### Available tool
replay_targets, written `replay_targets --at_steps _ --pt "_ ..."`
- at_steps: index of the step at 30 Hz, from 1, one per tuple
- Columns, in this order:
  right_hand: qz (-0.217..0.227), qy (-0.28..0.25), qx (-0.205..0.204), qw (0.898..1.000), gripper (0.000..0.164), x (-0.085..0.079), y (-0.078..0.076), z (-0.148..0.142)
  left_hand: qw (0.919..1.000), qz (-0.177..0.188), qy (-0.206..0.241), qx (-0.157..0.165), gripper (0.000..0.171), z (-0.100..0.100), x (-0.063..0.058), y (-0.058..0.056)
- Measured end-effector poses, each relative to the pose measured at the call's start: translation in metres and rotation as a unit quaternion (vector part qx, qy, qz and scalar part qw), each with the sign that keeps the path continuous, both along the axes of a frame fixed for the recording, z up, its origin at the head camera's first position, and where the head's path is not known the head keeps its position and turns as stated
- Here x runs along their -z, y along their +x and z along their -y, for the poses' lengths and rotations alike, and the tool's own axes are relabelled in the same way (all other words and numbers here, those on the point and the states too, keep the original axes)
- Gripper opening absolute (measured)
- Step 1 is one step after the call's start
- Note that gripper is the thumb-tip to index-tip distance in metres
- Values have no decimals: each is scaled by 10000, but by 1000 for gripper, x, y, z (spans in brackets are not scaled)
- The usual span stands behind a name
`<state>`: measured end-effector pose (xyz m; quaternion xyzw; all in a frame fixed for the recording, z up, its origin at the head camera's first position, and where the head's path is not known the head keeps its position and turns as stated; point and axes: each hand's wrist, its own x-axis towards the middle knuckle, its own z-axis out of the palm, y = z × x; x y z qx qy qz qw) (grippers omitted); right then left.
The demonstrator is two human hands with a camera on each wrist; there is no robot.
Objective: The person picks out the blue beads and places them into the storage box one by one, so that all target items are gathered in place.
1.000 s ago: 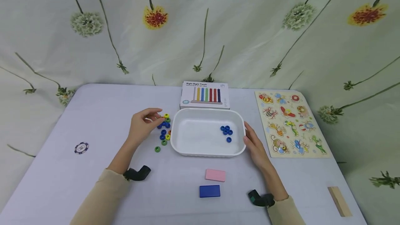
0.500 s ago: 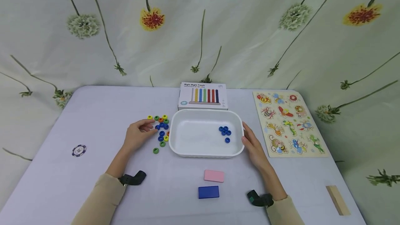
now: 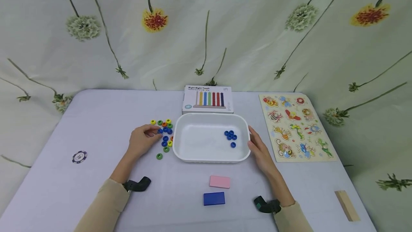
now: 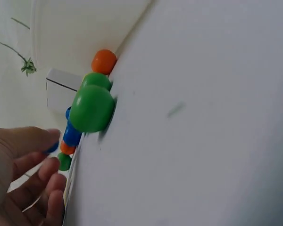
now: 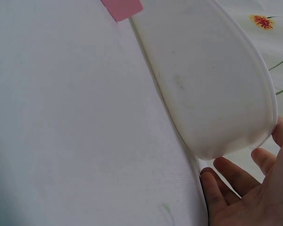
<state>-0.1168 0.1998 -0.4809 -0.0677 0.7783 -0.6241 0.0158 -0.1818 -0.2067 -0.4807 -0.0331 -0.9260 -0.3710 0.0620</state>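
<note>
From my far-off seat I can read "Right Right Touch" on the white box, at 12 o'clock from the white tray; the small line under it is too tiny for me. A round chip, far out near 9 o'clock, has a mark I can't read. In the tray I count five blue beads, all toward 3 o'clock: four bunched up, one a bit apart. At 9 o'clock, just outside the tray, sits a bunch of loose beads, yellow, green, orange and blue. The left hand is there, thumb and fingers pinching a blue bead. The right hand holds the tray's rim at 3 o'clock. Past it lies a picture board.
</note>
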Motion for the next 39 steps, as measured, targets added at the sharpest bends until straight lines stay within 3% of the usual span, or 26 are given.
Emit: replay_targets --at_steps 2,5,9,12,17,24,31,39 --pt "-21 23 3 10000 48 6 -2 -1 9997 -24 217 90 29 -2 -11 1" --pt "-98 85 42 9999 48 7 -2 -1 9987 -52 390 327 28 -15 -38 -1" --pt "-87 35 97 9999 48 7 -1 0 9944 -28 580 879 26 -50 -70 -6" --pt "-73 25 45 10000 48 7 -2 -2 9884 34 770 1306 24 -86 -79 -13" --pt "-17 24 -3 10000 48 8 -3 -1 9822 236 779 1691 21 -138 -67 -26" --pt "8 111 120 9999 48 7 -2 -2 9836 550 245 1700 22 -180 -37 -36" --pt "33 114 73 9999 48 6 -2 -2 9816 764 -456 1689 22 -190 -21 -36" --pt "-16 189 57 9998 48 5 -1 -1 9789 1039 -223 1747 24 -194 -16 -34"
